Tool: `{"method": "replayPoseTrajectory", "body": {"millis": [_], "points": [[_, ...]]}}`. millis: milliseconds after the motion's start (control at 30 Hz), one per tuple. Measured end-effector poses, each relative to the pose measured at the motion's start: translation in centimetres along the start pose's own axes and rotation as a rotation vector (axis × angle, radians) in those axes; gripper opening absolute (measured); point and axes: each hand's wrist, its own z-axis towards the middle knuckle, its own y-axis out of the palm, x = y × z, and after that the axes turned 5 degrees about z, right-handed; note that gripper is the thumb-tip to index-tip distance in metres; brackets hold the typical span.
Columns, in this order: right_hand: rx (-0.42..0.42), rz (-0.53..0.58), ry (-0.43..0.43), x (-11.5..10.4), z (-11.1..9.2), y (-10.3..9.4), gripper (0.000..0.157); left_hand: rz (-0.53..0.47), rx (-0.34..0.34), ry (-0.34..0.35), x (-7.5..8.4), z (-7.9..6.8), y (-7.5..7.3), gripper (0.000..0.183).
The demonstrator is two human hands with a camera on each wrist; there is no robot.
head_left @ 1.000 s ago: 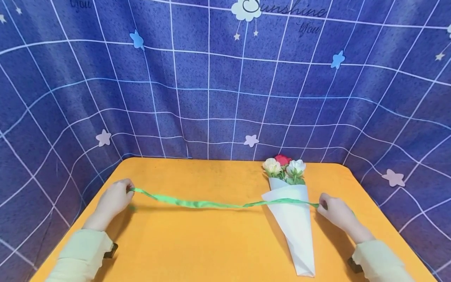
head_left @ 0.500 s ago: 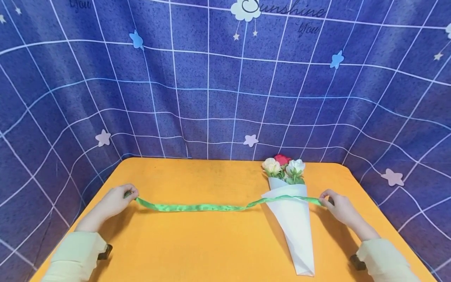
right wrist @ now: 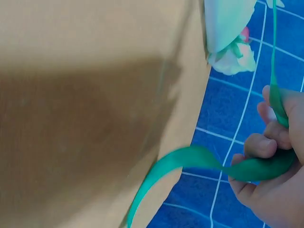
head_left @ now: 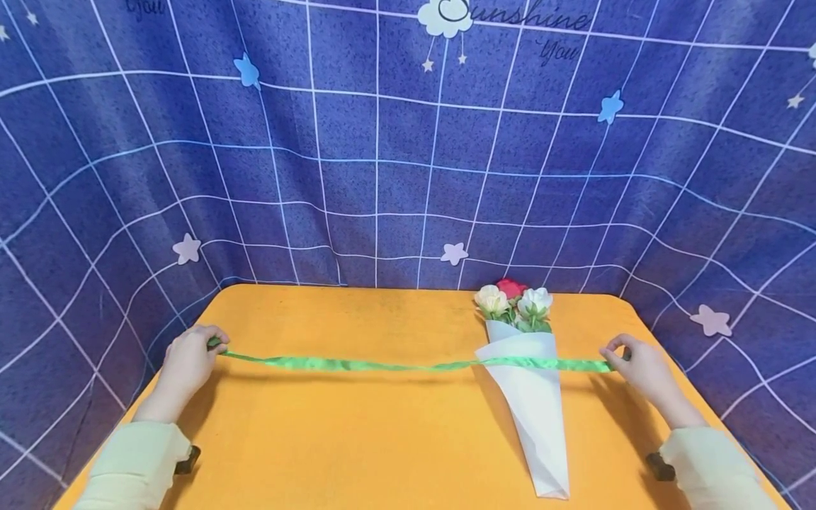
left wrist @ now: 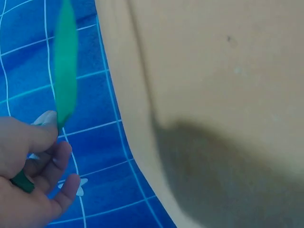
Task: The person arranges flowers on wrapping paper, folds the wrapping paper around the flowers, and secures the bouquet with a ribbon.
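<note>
A long green ribbon stretches nearly straight between both hands, held above the table. My left hand pinches one end between thumb and fingers; a short tail of ribbon shows in its palm in the left wrist view. My right hand pinches the other side, and a loose tail of ribbon hangs from its palm in the right wrist view. Toward the right, the ribbon passes over a bouquet wrapped in white paper, lying with red, cream and white flowers toward the back. Whether ribbon and paper touch, I cannot tell.
The orange table has rounded back corners. Behind it and along both sides hangs a blue curtain with a white grid and stars. Dark wrist devices show below the pale sleeves.
My right hand has moved outward to the right. My left hand came slightly inward, then went back left. The ribbon is now straighter and tauter; the bouquet has stayed put.
</note>
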Motion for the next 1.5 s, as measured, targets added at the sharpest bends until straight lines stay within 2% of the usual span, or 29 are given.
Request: {"method": "replayPoseTrajectory", "body": {"millis": [100,200,300,433,500,567,667,733,800,1000,1100,1300,1400,1500], "points": [[0.057,-0.026,-0.009,0.4,-0.1,-0.2,0.013,0.011,-0.032,-0.062,-0.1,-0.2,-0.1,0.01],[0.102,-0.038,-0.026,0.6,-0.1,-0.1,0.013,0.036,-0.072,-0.062,0.1,-0.4,0.3,0.012],[0.1,-0.019,-0.089,0.2,-0.2,0.5,0.018,0.079,-0.122,0.007,1.1,-0.5,1.2,0.016],[0.027,0.017,-0.222,-1.3,-0.4,1.9,0.026,0.085,-0.202,0.154,4.3,-0.4,2.9,0.019],[-0.022,0.041,-0.301,-2.1,-0.6,2.7,0.026,0.044,-0.276,0.235,6.2,-0.3,3.8,0.021],[-0.072,0.052,-0.375,-2.9,-0.7,3.5,0.026,-0.012,-0.381,0.303,7.9,-0.3,4.7,0.024],[-0.144,0.072,-0.443,-3.8,-0.8,4.3,0.027,-0.068,-0.528,0.34,9.9,-0.2,5.8,0.024],[-0.177,0.072,-0.454,-4.1,-0.9,4.6,0.027,-0.076,-0.567,0.343,10.8,-0.1,6.3,0.019],[-0.189,0.075,-0.458,-4.3,-0.9,4.9,0.024,-0.071,-0.577,0.337,11.4,0.1,6.7,0.013],[-0.183,0.068,-0.47,-4.2,-0.8,5.6,0.018,-0.099,-0.575,0.344,11.8,0.5,7.1,0.022],[-0.199,0.084,-0.427,-4.2,-0.8,5.6,0.017,-0.094,-0.504,0.362,11.7,0.6,7.2,0.025],[-0.229,0.115,-0.361,-4.2,-0.7,5.4,0.017,-0.013,-0.323,0.402,11.5,0.7,7.3,0.032],[-0.22,0.122,-0.329,-4.2,-0.7,5.2,0.017,0.017,-0.287,0.394,11.2,0.7,7.3,0.033],[-0.208,0.127,-0.288,-4.1,-0.7,5.1,0.018,0.039,-0.291,0.36,11.0,0.7,7.2,0.035]]}}
